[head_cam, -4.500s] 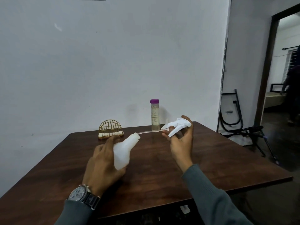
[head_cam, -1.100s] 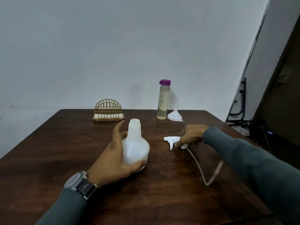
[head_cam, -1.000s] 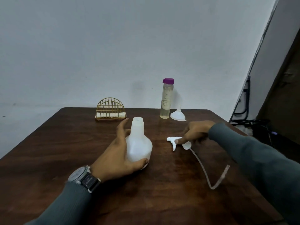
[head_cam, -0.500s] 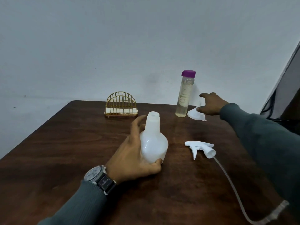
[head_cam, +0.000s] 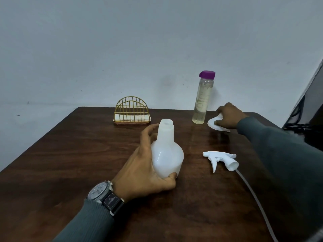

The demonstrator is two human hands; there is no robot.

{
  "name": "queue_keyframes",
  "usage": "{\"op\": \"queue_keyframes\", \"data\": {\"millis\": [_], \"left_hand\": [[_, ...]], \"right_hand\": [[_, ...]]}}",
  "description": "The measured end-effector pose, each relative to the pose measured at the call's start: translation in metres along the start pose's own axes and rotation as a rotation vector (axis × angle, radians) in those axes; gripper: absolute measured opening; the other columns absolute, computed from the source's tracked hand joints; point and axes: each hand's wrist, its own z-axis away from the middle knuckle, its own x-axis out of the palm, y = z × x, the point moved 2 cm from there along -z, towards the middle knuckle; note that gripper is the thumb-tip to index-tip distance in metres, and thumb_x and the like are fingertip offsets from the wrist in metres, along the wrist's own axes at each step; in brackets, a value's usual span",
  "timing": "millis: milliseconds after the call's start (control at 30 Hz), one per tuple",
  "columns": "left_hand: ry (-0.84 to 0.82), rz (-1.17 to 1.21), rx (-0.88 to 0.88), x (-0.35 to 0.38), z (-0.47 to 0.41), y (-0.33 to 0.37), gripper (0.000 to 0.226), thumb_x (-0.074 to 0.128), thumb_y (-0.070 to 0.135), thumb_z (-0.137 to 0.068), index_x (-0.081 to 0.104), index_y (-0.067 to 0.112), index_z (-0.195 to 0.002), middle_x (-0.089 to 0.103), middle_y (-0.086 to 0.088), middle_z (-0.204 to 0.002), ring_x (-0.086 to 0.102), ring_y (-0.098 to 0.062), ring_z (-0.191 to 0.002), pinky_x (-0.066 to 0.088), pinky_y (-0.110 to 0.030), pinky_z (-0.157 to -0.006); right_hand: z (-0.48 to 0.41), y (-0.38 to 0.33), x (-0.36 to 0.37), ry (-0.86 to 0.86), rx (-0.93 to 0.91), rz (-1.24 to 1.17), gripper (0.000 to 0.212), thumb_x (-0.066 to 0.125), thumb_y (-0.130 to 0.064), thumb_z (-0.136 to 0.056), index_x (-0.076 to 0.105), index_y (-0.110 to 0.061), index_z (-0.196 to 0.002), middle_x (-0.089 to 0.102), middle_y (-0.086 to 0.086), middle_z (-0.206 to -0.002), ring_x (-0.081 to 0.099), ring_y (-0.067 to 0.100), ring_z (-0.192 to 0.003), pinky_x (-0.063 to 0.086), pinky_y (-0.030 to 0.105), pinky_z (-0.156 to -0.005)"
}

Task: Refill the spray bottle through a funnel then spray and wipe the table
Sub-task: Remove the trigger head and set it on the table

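The white spray bottle stands upright with its neck uncapped in the middle of the dark wooden table. My left hand grips its round body from the left. Its white trigger head lies on the table to the right, with its dip tube trailing toward the near right. At the back right my right hand grips the white funnel, which rests on the table beside a clear bottle with a purple cap holding pale liquid.
A gold wire napkin holder with white napkins stands at the table's far edge, near the plain wall. Dark cables and a dark frame show beyond the table's right edge.
My right hand let go of the trigger head on the table, reached to the back right and closed on the funnel. My left hand kept hold of the spray bottle.
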Motion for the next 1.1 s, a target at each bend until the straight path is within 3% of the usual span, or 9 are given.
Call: {"op": "queue_keyframes", "data": {"millis": [200, 300, 467, 600, 733, 833, 933, 1033, 1100], "left_hand": [[0.013, -0.014, -0.008, 0.000, 0.001, 0.005, 0.120, 0.089, 0.038, -0.061, 0.006, 0.043, -0.147, 0.035, 0.042, -0.134, 0.049, 0.013, -0.119, 0.049, -0.012, -0.092], [0.009, -0.028, -0.015, 0.000, 0.006, 0.008, 0.121, 0.090, 0.040, -0.061, 0.005, 0.043, -0.147, 0.042, 0.026, -0.137, 0.054, 0.000, -0.118, 0.053, -0.023, -0.093], [-0.011, -0.020, -0.013, 0.001, 0.020, 0.018, 0.117, 0.090, 0.040, -0.061, 0.006, 0.046, -0.142, 0.034, 0.036, -0.133, 0.052, 0.000, -0.117, 0.045, -0.007, -0.085], [-0.022, -0.019, 0.004, 0.001, 0.037, 0.034, 0.114, 0.091, 0.037, -0.063, 0.002, 0.054, -0.133, 0.030, 0.042, -0.129, 0.049, 0.010, -0.114, 0.049, -0.011, -0.086], [-0.011, -0.006, 0.000, 0.003, 0.059, 0.048, 0.113, 0.090, 0.037, -0.062, 0.006, 0.052, -0.136, 0.033, 0.039, -0.130, 0.050, 0.010, -0.113, 0.052, -0.019, -0.091], [-0.003, -0.003, 0.003, 0.004, 0.076, 0.057, 0.114, 0.089, 0.038, -0.061, 0.007, 0.048, -0.139, 0.033, 0.037, -0.130, 0.048, 0.009, -0.114, 0.050, -0.017, -0.092], [0.002, -0.008, 0.019, 0.002, 0.092, 0.066, 0.113, 0.089, 0.036, -0.063, 0.007, 0.047, -0.139, 0.034, 0.037, -0.130, 0.049, 0.010, -0.112, 0.052, -0.015, -0.089], [0.014, 0.000, 0.022, 0.001, 0.103, 0.073, 0.111, 0.089, 0.036, -0.062, 0.010, 0.043, -0.140, 0.040, 0.032, -0.131, 0.055, 0.003, -0.112, 0.056, -0.024, -0.092], [0.027, -0.001, 0.018, 0.000, 0.108, 0.078, 0.111, 0.088, 0.038, -0.060, 0.011, 0.042, -0.140, 0.043, 0.027, -0.131, 0.058, -0.002, -0.111, 0.057, -0.029, -0.091]], "right_hand": [[0.030, 0.007, -0.014, -0.087, 0.025, 0.005, 0.065, 0.083, -0.039, -0.082, 0.060, -0.013, -0.138, 0.060, 0.013, -0.134, 0.061, 0.029, -0.116, 0.049, 0.032, -0.088], [0.052, 0.010, -0.017, -0.116, 0.034, 0.011, 0.071, 0.088, -0.040, -0.078, 0.058, -0.015, -0.137, 0.062, 0.010, -0.133, 0.060, 0.026, -0.112, 0.051, 0.033, -0.089], [0.089, 0.010, -0.024, -0.154, 0.045, 0.047, 0.072, 0.096, -0.039, -0.066, 0.057, -0.016, -0.121, 0.060, 0.003, -0.117, 0.058, 0.021, -0.102, 0.058, 0.039, -0.088], [0.118, 0.010, -0.030, -0.166, 0.073, 0.022, 0.068, 0.098, -0.035, -0.063, 0.056, -0.017, -0.113, 0.060, 0.003, -0.111, 0.064, 0.023, -0.096, 0.062, 0.037, -0.079], [0.146, 0.018, -0.038, -0.214, 0.141, -0.066, 0.069, 0.102, -0.030, -0.058, 0.055, -0.016, -0.108, 0.060, 0.004, -0.106, 0.069, 0.023, -0.086, 0.059, 0.030, -0.056], [0.168, 0.025, -0.043, -0.241, 0.192, -0.129, 0.068, 0.103, -0.030, -0.056, 0.059, -0.012, -0.106, 0.062, 0.008, -0.108, 0.069, 0.027, -0.091, 0.062, 0.033, -0.061], [0.194, 0.020, -0.058, -0.141, 0.174, -0.206, 0.069, 0.101, -0.040, -0.058, 0.059, -0.015, -0.108, 0.062, 0.009, -0.112, 0.067, 0.026, -0.092, 0.066, 0.038, -0.069], [0.226, 0.000, -0.090, 0.052, 0.074, -0.380, 0.070, 0.098, -0.042, -0.063, 0.061, -0.022, -0.119, 0.057, 0.004, -0.117, 0.070, 0.022, -0.087, 0.063, 0.031, -0.063], [0.252, -0.021, -0.112, 0.180, -0.027, -0.587, 0.072, 0.097, -0.041, -0.064, 0.064, -0.027, -0.126, 0.058, 0.000, -0.120, 0.071, 0.020, -0.094, 0.063, 0.028, -0.065]]}}
